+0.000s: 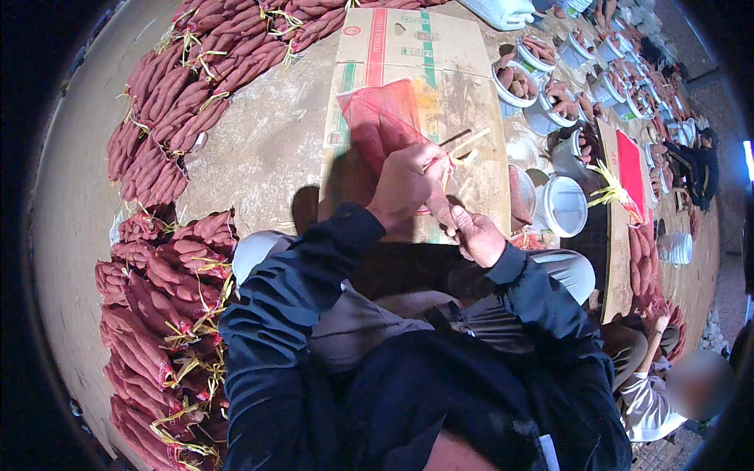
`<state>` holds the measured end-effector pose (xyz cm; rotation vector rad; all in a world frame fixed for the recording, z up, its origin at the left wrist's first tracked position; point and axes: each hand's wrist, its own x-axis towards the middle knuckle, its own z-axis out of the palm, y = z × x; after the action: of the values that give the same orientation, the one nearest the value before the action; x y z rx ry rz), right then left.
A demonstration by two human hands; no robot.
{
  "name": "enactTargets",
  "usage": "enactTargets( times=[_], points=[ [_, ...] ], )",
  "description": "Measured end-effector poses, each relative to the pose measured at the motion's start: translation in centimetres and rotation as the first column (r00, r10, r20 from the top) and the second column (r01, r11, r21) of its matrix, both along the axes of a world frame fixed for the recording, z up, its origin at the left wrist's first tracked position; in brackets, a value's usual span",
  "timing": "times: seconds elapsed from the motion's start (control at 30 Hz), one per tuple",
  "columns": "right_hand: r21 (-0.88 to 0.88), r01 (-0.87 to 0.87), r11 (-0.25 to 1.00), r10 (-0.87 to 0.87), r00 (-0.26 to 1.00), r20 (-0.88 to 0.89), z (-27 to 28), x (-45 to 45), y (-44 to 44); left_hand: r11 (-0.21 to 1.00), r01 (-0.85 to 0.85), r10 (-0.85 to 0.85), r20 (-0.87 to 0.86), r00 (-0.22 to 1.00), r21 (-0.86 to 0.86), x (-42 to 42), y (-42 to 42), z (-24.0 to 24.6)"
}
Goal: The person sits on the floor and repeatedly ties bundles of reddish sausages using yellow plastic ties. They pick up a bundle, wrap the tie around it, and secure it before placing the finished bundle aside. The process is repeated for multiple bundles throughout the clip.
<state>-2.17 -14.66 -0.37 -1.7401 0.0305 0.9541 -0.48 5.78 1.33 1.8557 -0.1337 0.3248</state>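
Observation:
A red mesh bag with sweet potatoes (377, 126) lies on a flattened cardboard sheet (462, 47) before me. My left hand (406, 179) is closed around the gathered neck of the bag. Pale yellow tie strips (468, 147) stick out beyond its fingers, at the bag's neck. Just to the right, my right hand (478, 234) has its thumb and fingers pinched together against the fingertips of my left hand. Whether a strip end is between them is hidden.
Tied red mesh bags of sweet potatoes (177, 94) are heaped at the left. White buckets of sweet potatoes (513, 85) stand at the right, near an empty bucket (564, 206). Beside a second cardboard sheet (609, 271) sits a person (648, 400); another person (701, 165) is farther off.

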Motion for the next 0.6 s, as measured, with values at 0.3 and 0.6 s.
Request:
enactTargets(
  times=[0.3, 0.6],
  points=[
    [0.288, 0.035, 0.957, -0.124, 0.947, 0.296, -8.0, 6.9, 6.1, 0.995, 0.053, -0.057, 0.045, 0.997, 0.082, -0.9, -0.5, 1.1],
    [0.319, 0.05, 0.947, -0.188, 0.888, 0.419, -8.5, 9.7, 7.8, 0.995, 0.087, -0.086, -0.023, 0.996, 0.05, -0.3, -1.3, 0.8]
  ],
)
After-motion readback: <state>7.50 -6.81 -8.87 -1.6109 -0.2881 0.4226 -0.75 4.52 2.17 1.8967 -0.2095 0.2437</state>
